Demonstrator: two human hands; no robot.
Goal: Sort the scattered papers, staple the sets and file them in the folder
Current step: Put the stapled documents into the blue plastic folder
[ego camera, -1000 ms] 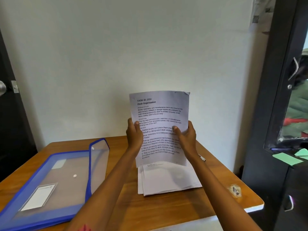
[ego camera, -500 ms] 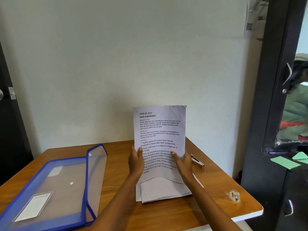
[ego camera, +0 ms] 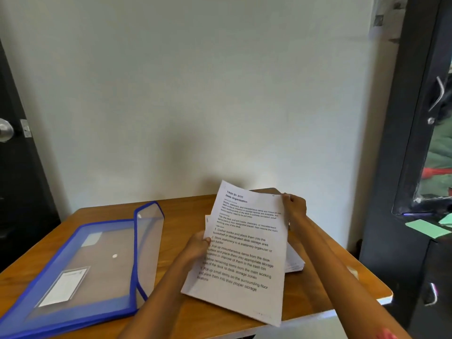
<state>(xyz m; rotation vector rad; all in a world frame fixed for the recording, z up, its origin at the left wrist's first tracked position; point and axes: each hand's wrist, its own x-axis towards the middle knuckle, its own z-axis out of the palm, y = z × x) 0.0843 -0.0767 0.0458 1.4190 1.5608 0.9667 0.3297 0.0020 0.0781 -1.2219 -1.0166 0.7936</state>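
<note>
Over the wooden table (ego camera: 315,298), the left hand (ego camera: 195,248) and right hand (ego camera: 294,206) are gripping a printed white paper set (ego camera: 242,253) by its edges above the remaining white paper pile (ego camera: 294,261), seemingly not yet stapled, while the open blue translucent plastic folder (ego camera: 80,265) is lying unfilled at left.

Two bare forearms, no sleeves

The left hand (ego camera: 197,248) and right hand (ego camera: 294,206) wear no rings or watch; a blurred red mark, perhaps cloth, sits on the right forearm below the desk (ego camera: 315,297) edge.

The left hand (ego camera: 197,247) pinches the near-left edge of a printed sheet; the right hand (ego camera: 294,205), forearm stretched farther out, grips its far-right corner.
</note>
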